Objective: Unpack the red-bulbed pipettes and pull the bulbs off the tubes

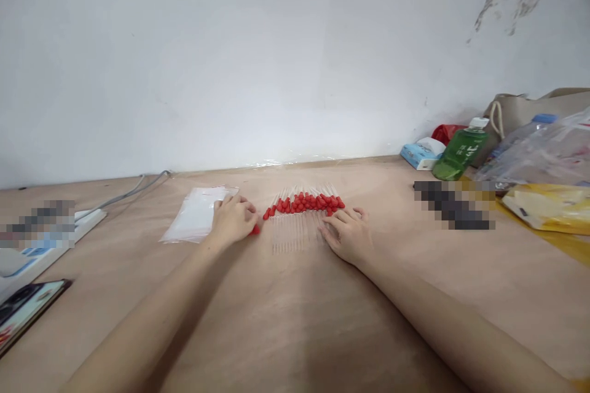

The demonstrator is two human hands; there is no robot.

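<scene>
A row of droppers with red rubber bulbs (304,201) and thin clear tubes (295,233) lies in the middle of the table, some tubes pointing toward the wall and others toward me. To the left of the row is my left hand (234,218), its fingers curled over a dropper whose red bulb (255,230) peeks out below the fingertips. My right hand (349,234) rests at the right end of the row, thumb and bent fingers closed around a dropper by its bulb (329,212). Part of that dropper is hidden by the fingers.
Clear plastic bags (188,218) lie stacked beside my left hand. A power strip (87,227) with a cable and a phone (32,307) are at the far left. Toward the right stand a tissue pack (421,153), a tilted green bottle (461,150) and a yellow packet (548,206).
</scene>
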